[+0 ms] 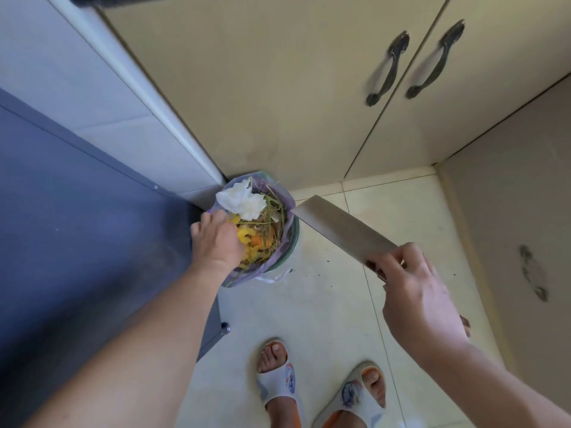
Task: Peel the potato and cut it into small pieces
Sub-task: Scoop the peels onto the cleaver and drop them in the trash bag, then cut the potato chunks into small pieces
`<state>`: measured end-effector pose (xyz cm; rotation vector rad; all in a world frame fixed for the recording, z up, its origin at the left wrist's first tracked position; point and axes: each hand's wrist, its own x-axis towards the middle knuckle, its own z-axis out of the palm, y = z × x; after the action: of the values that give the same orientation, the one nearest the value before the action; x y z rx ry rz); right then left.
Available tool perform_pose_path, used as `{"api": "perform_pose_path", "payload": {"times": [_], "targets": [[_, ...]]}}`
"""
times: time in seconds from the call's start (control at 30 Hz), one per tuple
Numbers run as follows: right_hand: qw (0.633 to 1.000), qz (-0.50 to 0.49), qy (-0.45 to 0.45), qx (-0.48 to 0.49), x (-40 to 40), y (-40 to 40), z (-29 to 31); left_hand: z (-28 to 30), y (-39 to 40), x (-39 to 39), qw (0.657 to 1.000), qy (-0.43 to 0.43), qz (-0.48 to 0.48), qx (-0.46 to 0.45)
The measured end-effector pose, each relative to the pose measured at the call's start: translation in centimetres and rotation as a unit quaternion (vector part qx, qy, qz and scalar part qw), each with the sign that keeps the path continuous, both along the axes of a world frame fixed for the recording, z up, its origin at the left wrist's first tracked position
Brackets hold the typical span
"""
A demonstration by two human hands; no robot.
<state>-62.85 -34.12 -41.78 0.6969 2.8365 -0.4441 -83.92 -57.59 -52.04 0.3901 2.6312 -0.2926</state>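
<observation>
Potato not in view; cleaver (343, 231), stiff and heavy, gripped by right hand (423, 291); left hand (216, 242) droops open over bin (292, 242)

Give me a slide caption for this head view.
Left hand reaches into the scrap-filled bin while the right hand holds a cleaver beside it.
</observation>
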Motion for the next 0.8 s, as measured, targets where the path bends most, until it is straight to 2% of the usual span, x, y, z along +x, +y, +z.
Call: {"api": "perform_pose_path", "payload": {"times": [0.1,0.13,0.2,0.37,0.43,0.53,0.67,0.8], "targets": [[0.999,-0.042,0.002,-0.02,0.1,-0.3,1.0,0.2,0.1,0.1,0.977,-0.153,-0.021,-0.144],[0.998,-0.051,0.005,-0.025,0.3,-0.6,1.5,0.3,0.0,0.3,0.967,-0.176,-0.02,-0.184],[0.997,-0.072,0.009,-0.04,0.8,-1.3,2.6,0.6,0.1,0.6,0.964,-0.169,-0.023,-0.202],[0.978,-0.167,-0.021,-0.121,2.6,-3.4,6.4,3.5,0.7,2.7,0.992,-0.094,0.068,-0.04],[0.956,-0.24,-0.044,-0.161,3.9,-3.8,8.5,5.2,1.1,4.3,0.988,-0.117,0.102,0.004],[0.918,-0.337,-0.032,-0.205,6.9,-3.8,12.5,8.4,3.0,7.9,0.978,-0.182,0.102,0.019],[0.866,-0.431,0.035,-0.25,13.8,-2.9,17.4,16.5,9.6,15.5,0.958,-0.246,0.082,0.125],[0.811,-0.51,0.082,-0.274,24.9,-2.7,23.6,28.5,15.4,26.5,0.914,-0.289,0.065,0.277]]}}
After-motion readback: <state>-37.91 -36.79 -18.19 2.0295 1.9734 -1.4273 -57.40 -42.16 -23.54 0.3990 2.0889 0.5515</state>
